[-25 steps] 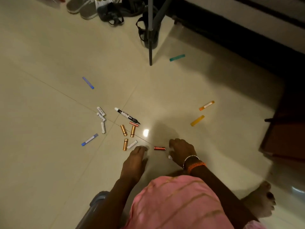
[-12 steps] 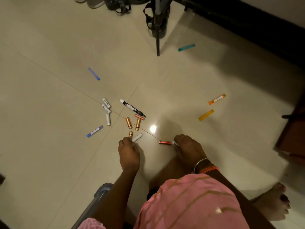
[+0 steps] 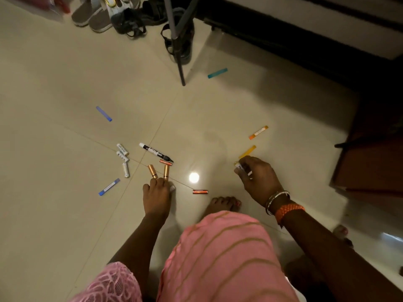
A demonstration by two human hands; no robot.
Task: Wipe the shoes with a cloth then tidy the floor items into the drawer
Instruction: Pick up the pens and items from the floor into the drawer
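Note:
Small items lie scattered on the tiled floor. My left hand rests low on the floor, fingers curled over a white battery whose end peeks out at its right side. Its fingertips touch two copper batteries. My right hand pinches another white battery and hovers at the near end of a yellow strip. A red battery lies between my hands. The black marker and three white batteries lie further out. Shoes stand at the far edge.
Blue strips, a teal strip and an orange strip lie around. A tripod leg stands by black sandals. Brown furniture is at the right. My bare foot is near the red battery.
My right hand left the red battery and moved right toward the yellow strip, carrying a white battery. My left hand closed over the nearest copper and white batteries and slid forward.

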